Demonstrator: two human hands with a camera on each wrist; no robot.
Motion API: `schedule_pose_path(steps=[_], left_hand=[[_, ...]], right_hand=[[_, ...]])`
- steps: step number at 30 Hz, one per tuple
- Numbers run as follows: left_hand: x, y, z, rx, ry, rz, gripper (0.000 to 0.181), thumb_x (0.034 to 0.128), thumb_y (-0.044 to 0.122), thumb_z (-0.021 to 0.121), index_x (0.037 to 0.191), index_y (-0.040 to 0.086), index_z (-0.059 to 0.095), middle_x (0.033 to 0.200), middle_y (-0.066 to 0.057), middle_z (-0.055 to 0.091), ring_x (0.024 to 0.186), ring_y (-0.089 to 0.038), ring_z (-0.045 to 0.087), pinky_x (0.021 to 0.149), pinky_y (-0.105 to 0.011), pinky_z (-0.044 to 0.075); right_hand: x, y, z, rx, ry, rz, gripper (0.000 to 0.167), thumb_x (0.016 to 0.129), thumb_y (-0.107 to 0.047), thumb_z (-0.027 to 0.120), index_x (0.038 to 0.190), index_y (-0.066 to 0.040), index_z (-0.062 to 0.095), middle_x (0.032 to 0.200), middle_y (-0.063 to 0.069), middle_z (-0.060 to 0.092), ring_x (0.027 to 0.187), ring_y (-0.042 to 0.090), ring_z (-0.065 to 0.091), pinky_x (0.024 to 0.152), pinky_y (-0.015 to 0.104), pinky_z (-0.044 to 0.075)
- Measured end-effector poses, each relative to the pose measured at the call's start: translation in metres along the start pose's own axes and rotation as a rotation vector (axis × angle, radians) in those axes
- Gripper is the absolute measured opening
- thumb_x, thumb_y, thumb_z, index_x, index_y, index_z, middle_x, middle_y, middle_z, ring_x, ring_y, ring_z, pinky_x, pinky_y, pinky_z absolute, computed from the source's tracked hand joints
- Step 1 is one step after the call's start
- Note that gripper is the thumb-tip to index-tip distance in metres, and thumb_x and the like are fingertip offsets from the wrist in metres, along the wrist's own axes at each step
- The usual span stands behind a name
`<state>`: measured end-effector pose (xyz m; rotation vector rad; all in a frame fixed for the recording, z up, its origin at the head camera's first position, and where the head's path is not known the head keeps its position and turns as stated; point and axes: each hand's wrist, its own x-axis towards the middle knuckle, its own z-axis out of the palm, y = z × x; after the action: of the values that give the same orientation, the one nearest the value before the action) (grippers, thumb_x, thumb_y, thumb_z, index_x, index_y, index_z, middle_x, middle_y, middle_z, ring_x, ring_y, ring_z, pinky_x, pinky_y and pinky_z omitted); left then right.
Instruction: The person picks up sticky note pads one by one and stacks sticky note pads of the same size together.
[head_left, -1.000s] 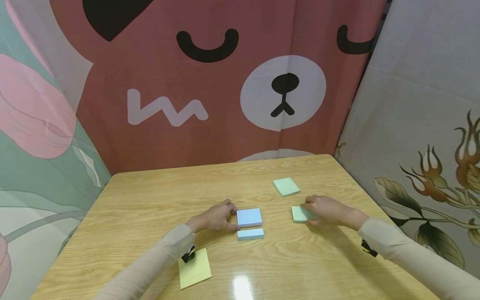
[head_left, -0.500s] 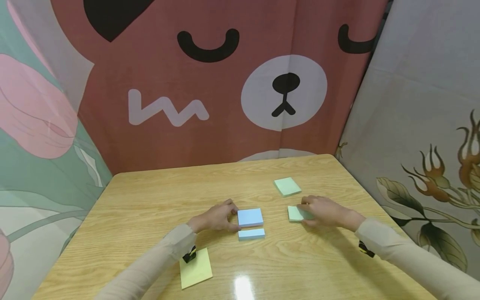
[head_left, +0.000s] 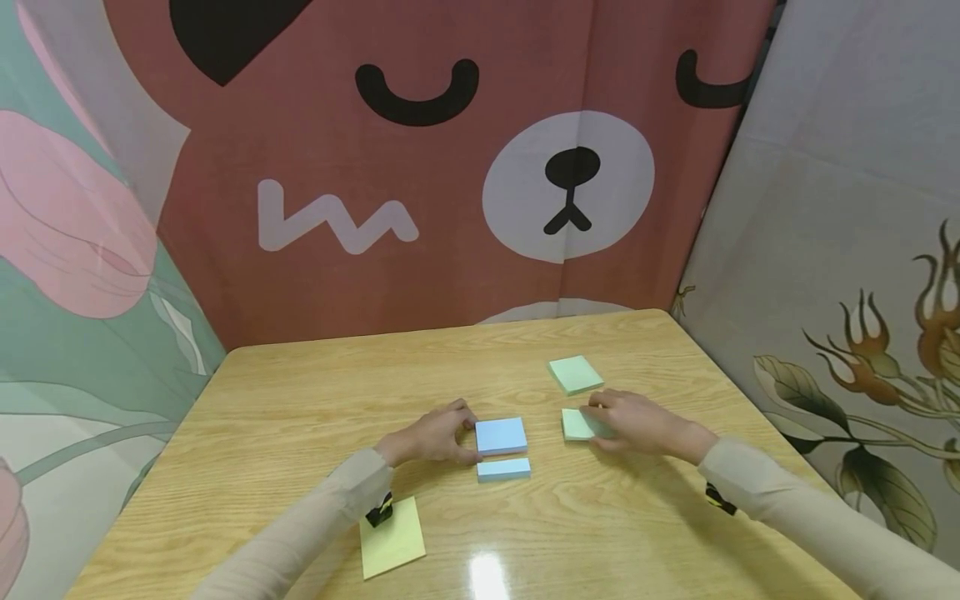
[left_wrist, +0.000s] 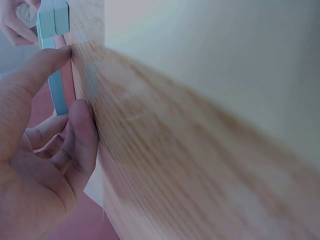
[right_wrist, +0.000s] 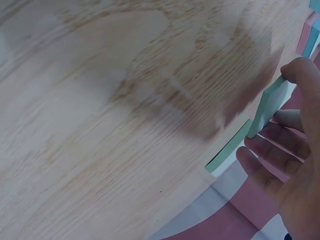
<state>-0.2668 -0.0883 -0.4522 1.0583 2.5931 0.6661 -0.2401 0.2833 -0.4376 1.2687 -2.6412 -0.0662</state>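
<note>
My left hand (head_left: 437, 434) holds a blue sticky note pad (head_left: 500, 436) by its left side, thumb at the near edge and fingers at the far one. A pink layer (left_wrist: 66, 82) shows beneath the blue pad in the left wrist view. Just in front lies a narrow light-blue sticky note pad (head_left: 503, 470). To the right, my right hand (head_left: 637, 423) grips a light-green sticky note pad (head_left: 579, 424) between thumb and fingers; the right wrist view shows that pad (right_wrist: 270, 107) raised off the table. Part of it is hidden under the fingers.
Another green sticky note pad (head_left: 576, 374) lies farther back on the wooden table (head_left: 300, 400). A yellow sticky note pad (head_left: 393, 542) is at the front left, partly under the left wrist's strap. A curtain with a bear face (head_left: 420, 192) hangs behind the table.
My right hand has moved left with the green sticky note pad, bringing it closer to the blue one. The left hand has stayed in place on the blue pad.
</note>
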Motion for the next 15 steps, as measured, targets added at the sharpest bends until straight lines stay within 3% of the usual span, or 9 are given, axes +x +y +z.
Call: schedule_pose_path(steps=[15], left_hand=[[0.0,-0.001,0.002,-0.003,0.008,0.005,0.06,0.0869,0.041,0.076,0.128,0.001,0.058,0.119,-0.003,0.051,0.095,-0.015,0.053,0.086,-0.032,0.048]], right_hand=[[0.016,-0.005,0.001,-0.017,0.037,-0.028,0.051,0.088,-0.032,0.074,0.126,0.002,0.065,0.113,0.016,0.063,0.098,0.03,0.064,0.082,0.045,0.054]])
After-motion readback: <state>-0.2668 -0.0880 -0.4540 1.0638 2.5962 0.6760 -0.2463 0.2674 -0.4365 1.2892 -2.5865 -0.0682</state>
